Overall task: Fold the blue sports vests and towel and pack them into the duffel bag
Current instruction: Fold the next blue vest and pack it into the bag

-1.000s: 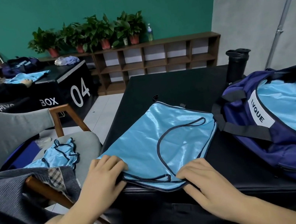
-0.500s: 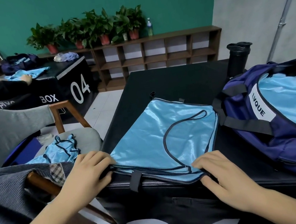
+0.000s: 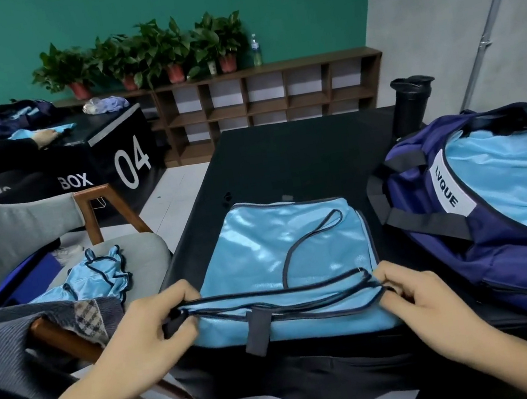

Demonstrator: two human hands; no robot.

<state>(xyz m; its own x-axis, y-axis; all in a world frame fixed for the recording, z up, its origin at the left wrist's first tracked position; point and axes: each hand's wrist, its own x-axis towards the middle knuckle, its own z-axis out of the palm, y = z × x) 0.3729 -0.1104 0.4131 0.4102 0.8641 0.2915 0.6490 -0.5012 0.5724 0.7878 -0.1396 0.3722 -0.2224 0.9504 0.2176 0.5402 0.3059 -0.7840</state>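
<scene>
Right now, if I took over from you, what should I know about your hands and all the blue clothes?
Left hand: pinches the near left corner of the shiny light-blue sports vest on the black padded box.
Right hand: pinches its near right corner; that edge is lifted.
Done: light-blue fabric lies in the open navy duffel bag, on the box to the right.
Left: finish folding this vest and pack it; a crumpled blue vest waits on the grey chair seat. I cannot pick out the towel.
</scene>
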